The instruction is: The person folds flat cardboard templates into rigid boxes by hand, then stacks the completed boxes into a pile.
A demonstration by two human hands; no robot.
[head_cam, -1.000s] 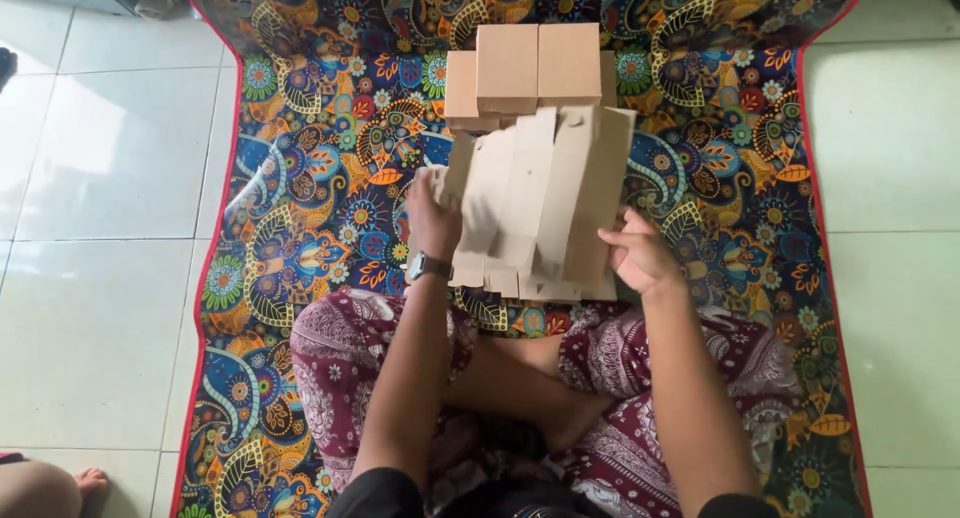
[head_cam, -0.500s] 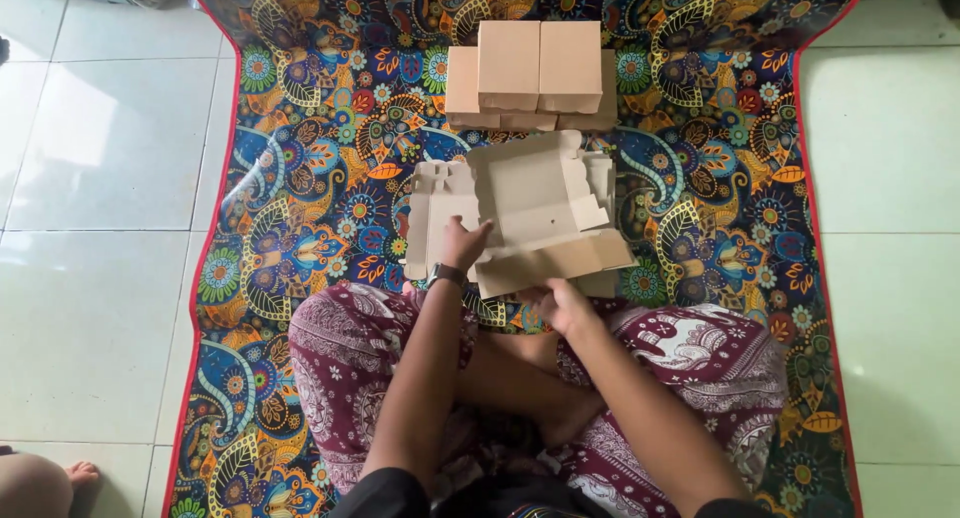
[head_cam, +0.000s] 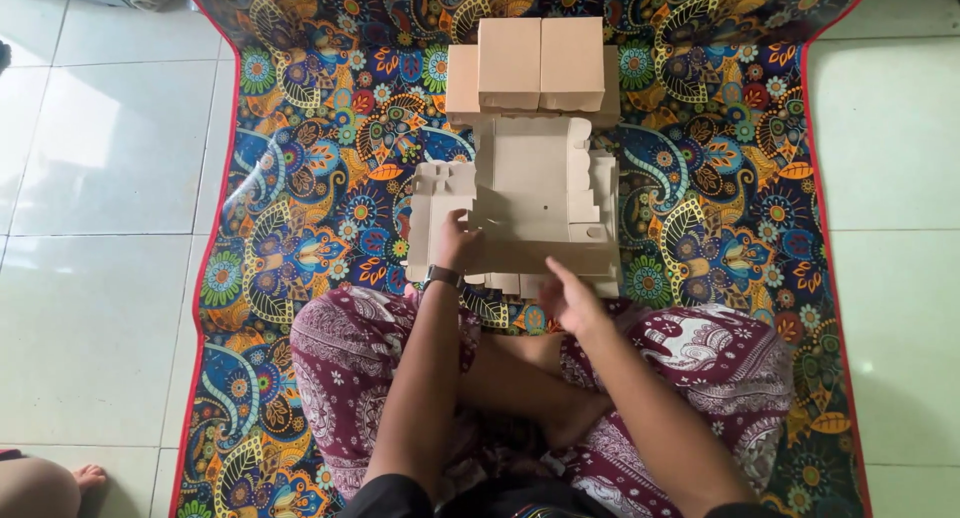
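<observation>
Nearest the camera, crossed legs in maroon patterned trousers (head_cam: 700, 368) rest on a bright paisley mat (head_cam: 290, 248) spread over pale floor tiles (head_cam: 100, 178). Just ahead, the left hand (head_cam: 455, 240) presses loosely curled fingers on an unfolded cardboard box blank (head_cam: 530, 203) lying flat on the mat; the right hand (head_cam: 572, 296) hovers open at its near edge. Beyond stand folded cardboard boxes (head_cam: 540, 63). Half a second ago the right hand gripped the blank's front flap, which was raised.
</observation>
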